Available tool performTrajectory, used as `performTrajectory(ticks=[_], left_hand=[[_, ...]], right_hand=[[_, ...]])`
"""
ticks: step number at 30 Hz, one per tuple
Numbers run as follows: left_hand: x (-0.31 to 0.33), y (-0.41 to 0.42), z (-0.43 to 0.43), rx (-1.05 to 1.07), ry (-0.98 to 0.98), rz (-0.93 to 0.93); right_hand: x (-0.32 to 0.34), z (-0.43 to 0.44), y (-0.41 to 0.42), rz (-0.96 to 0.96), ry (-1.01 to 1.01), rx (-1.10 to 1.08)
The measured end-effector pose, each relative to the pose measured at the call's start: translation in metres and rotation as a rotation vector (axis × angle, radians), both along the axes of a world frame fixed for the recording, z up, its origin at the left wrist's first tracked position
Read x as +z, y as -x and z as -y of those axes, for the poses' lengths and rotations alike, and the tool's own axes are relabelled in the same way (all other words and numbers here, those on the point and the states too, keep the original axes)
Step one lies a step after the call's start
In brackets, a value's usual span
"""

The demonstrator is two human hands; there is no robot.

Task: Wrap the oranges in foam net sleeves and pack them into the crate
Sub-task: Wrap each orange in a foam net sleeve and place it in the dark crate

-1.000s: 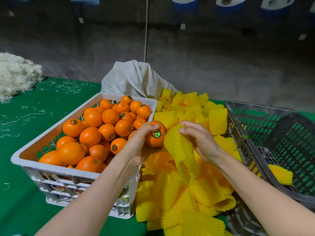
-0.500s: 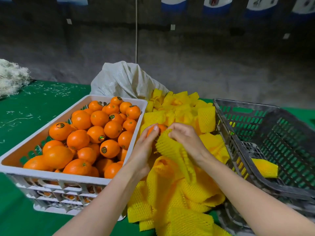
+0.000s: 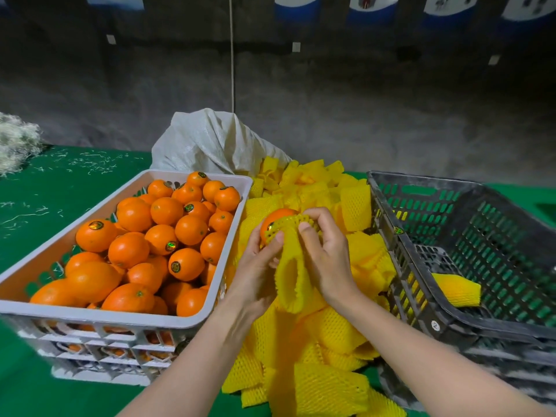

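Note:
An orange (image 3: 274,220) with a sticker sits half inside a yellow foam net sleeve (image 3: 291,266), held above the sleeve pile. My left hand (image 3: 258,267) cups the orange from the left, its thumb pressing the sleeve's mouth. My right hand (image 3: 326,254) pinches the sleeve's rim on the right and stretches it over the fruit. The sleeve's free end hangs down open between my wrists. A white crate (image 3: 114,322) on the left holds several bare oranges (image 3: 164,236). The dark crate (image 3: 427,308) on the right holds one wrapped orange (image 3: 455,288).
A heap of loose yellow sleeves (image 3: 328,350) lies between the two crates on the green table (image 3: 60,188). A white woven sack (image 3: 210,142) stands behind them. Pale shredded fibre (image 3: 15,145) is piled at the far left. A grey wall rises behind.
The orange has gone from beside the sleeve into its mouth, and the net now covers its lower half. Both hands have closed together over the sleeve pile.

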State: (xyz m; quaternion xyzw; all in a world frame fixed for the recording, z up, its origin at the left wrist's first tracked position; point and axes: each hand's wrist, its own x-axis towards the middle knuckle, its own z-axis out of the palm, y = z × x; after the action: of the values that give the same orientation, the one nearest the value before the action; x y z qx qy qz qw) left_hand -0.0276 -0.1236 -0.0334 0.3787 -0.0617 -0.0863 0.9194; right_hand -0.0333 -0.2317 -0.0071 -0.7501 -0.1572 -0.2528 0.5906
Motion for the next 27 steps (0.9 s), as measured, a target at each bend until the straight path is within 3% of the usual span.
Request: performTrajectory(ticks=[3,5,9,15,23,27], left_hand=[[0.000,0.002,0.010,-0.033,0.239,-0.072],[-0.001,0.000,0.012,0.004,0.280,-0.063],[-0.003,-0.003,0.001,0.042,0.071,0.006],[-0.002,-0.003,-0.013,0.082,-0.162,0.099],[0.000,-0.003,-0.009,0.091,-0.369,0.140],[-0.003,-0.002,-0.003,0.012,-0.226,0.053]], right_hand=[[-0.008,-0.003,0.001,0.046,-0.012,0.000],[-0.009,-0.002,0.001,0.067,-0.033,0.030],[0.000,0.012,-0.004,0.028,-0.125,0.103],[0.013,0.022,-0.009,-0.262,-0.384,0.349],[0.025,0.019,-0.011,-0.305,-0.290,0.324],[0.024,0.017,-0.012,-0.256,-0.208,0.168]])
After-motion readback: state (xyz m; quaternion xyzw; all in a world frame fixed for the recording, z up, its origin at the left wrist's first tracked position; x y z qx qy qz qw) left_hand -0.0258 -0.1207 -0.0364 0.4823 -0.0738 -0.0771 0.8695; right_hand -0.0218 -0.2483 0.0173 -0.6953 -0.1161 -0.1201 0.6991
